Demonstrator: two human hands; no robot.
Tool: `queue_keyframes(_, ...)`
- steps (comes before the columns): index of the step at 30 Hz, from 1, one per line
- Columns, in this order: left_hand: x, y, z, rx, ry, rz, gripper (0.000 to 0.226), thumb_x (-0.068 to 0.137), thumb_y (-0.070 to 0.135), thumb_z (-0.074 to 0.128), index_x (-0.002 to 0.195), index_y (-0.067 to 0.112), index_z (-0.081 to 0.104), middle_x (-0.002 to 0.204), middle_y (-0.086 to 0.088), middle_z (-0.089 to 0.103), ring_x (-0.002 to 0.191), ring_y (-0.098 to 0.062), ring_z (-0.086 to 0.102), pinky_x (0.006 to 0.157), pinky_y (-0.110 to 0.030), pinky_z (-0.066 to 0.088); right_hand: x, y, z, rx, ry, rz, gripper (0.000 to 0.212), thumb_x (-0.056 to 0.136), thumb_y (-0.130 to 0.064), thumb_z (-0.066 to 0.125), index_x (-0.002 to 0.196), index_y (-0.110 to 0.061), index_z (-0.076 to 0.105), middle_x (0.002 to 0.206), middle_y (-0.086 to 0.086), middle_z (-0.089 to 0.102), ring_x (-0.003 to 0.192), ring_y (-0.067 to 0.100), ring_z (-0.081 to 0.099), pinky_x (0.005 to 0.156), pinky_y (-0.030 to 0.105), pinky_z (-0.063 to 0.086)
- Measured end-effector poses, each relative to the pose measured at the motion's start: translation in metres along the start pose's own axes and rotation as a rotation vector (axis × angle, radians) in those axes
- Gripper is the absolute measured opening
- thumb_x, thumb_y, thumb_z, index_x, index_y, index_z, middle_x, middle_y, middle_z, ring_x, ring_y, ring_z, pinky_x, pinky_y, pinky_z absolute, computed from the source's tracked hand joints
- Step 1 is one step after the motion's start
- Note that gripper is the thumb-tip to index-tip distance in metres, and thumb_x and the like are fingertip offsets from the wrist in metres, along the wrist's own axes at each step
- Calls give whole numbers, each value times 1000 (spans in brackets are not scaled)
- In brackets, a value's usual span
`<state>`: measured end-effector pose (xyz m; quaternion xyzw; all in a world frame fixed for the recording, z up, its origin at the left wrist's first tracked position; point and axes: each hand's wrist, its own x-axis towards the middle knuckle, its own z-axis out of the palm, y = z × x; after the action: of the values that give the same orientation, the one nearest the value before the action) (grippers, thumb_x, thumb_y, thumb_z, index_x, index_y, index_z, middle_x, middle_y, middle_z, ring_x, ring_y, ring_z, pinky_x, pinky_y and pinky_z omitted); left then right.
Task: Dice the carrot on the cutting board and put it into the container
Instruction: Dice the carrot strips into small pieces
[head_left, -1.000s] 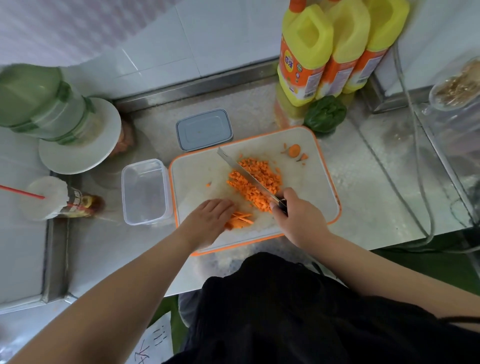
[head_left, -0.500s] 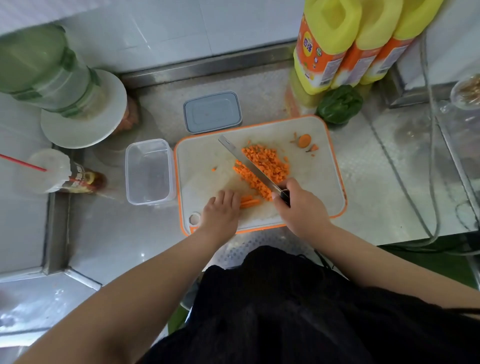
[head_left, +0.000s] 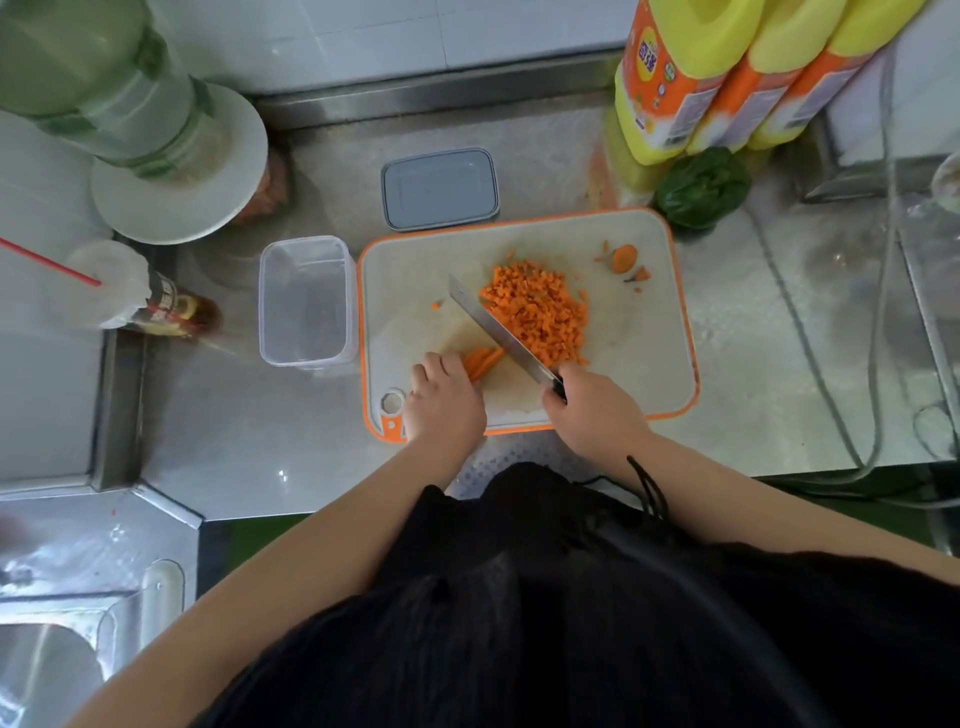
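Steel surface (head_left: 291, 447): a cutting board (head_left: 644, 364) with an orange rim is carried on it, with a round hole at the board's near left corner.
Diced carrot (head_left: 537, 317): a heap of small orange cubes is piled on the middle of the board, just to the right of the blade; one stray cube is seen apart on the blade's left.
Carrot strips (head_left: 483, 361): a short bundle of uncut sticks is laid on the board near its front edge, between the left hand and the blade, and is partly covered by the fingers.
Carrot end pieces (head_left: 623, 258): a rounded stub and a few scraps are left near the board's far right corner, well apart from the heap.
Knife (head_left: 496, 332): the blade is slanted from far left to near right, its edge set beside the strips; whether it is touching the board cannot be told.
Left hand (head_left: 444, 402): the fingers are curled down and pressed onto the near end of the strips.
Right hand (head_left: 595, 410): the fingers are wrapped round the dark knife handle at the board's front.
Container (head_left: 304, 301): a clear rectangular tub is stood on the surface, just beside the board's left edge, with no carrot seen in it.
Lid (head_left: 439, 188): a grey lid is laid flat behind the board.
Bottles (head_left: 727, 78): three yellow jugs with orange labels are ranged at the far right, with a green pepper (head_left: 701, 189) in front of them.
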<state>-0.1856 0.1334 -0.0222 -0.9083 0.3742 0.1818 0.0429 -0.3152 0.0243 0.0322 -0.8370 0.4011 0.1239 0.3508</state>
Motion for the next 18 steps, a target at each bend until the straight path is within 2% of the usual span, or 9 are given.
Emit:
queue_keyframes(5,0,-6,-2,-114,19,-11,44,99,38,46,128,5,40,124,-11,40,112,-28,41,83,-38,46,2,3,5,-49,-25,27,22,100,-29,39,86,-13,42,68,-3,42,72,27,50,61,33,34)
queue_keyframes(7,-1,-9,-1,-70,50,9,47,99,43,44,128,8,42,124,-9,43,112,-28,44,85,-40,44,3,3,6,-63,-24,34,22,101,-29,39,85,-13,40,70,-2,43,71,25,47,62,33,34)
queue_keyframes(10,-5,-13,1,-52,83,23,49,98,47,44,131,11,44,126,-8,45,113,-27,46,88,-40,42,3,3,7,-90,-38,35,22,101,-30,38,90,-12,44,75,1,47,77,28,54,63,34,37)
queue_keyframes(13,-7,-17,5,-130,104,26,50,97,45,48,134,12,43,129,-7,43,117,-26,42,90,-37,42,3,3,10,-114,-52,42,23,101,-29,38,96,-10,49,82,4,52,84,30,58,64,33,36)
queue_keyframes(18,-6,-20,9,-291,109,81,52,95,38,56,139,13,41,131,-6,45,120,-25,41,96,-38,41,1,-3,12,-130,-136,23,19,101,-28,38,88,-15,42,83,2,51,85,29,58,64,34,37)
